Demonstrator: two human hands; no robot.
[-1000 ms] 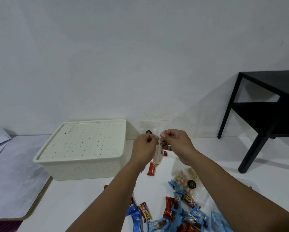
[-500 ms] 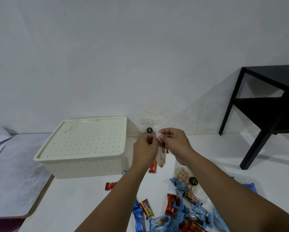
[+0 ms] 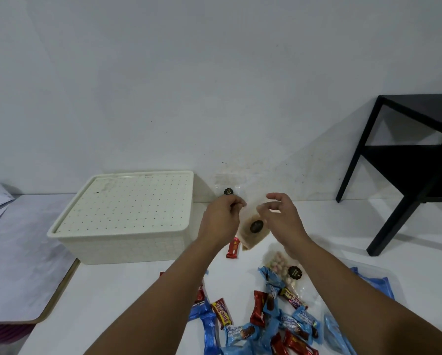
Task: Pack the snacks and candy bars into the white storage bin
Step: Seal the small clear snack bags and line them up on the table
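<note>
Clear snack bag held up beside the lidded bin

The left hand point(image 3: 223, 215) pinches the clear snack bag point(image 3: 252, 228) by its top edge; the right hand point(image 3: 279, 216) hovers released. Likely light, limp and slippery, best gripped at the seam. The white storage bin point(image 3: 127, 221) sits lidded on the counter point(image 3: 117, 290).

Both forearms extend forward and converge toward the centre of the view. The left hand point(image 3: 222, 216) is fisted, knuckles up, fingers curled inward. The right hand point(image 3: 279, 216) is just beside it, fingers loosely curved, thumb and forefinger apart.
</note>
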